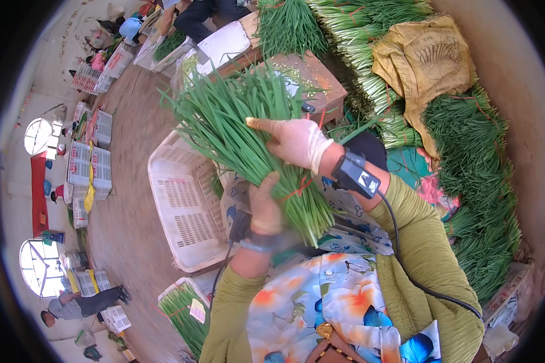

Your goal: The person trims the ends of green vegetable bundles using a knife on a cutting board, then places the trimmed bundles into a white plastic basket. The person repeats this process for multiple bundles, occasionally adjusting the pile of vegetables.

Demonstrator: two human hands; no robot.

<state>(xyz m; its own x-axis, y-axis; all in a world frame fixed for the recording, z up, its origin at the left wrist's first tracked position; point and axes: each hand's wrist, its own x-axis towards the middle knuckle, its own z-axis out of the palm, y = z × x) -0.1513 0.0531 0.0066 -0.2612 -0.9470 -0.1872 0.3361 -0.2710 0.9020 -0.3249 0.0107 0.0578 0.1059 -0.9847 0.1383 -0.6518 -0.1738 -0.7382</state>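
A large bundle of long green chives [218, 121], tied near its pale stems with a red band [297, 192], lies diagonally across the middle. My left hand [263, 206], in a soiled glove, is wrapped round it from below, beside the band. My right hand [293, 142], in a pale glove with a stained fingertip, is on the upper side with fingers bent onto the leaves. Behind the bundle is a wooden stand [327, 88] with chopped bits and a dark-handled knife [307, 107]. A white plastic basket [169, 193] sits just left of the bundle.
Chive piles [466, 181] line the right wall, with paler stems [357, 54] and a yellow sack [418, 54] behind. A crate of chives [181, 314] is at lower left. White crates [91, 169] stand across the floor. Other people [194, 18] are at top and far left [79, 305].
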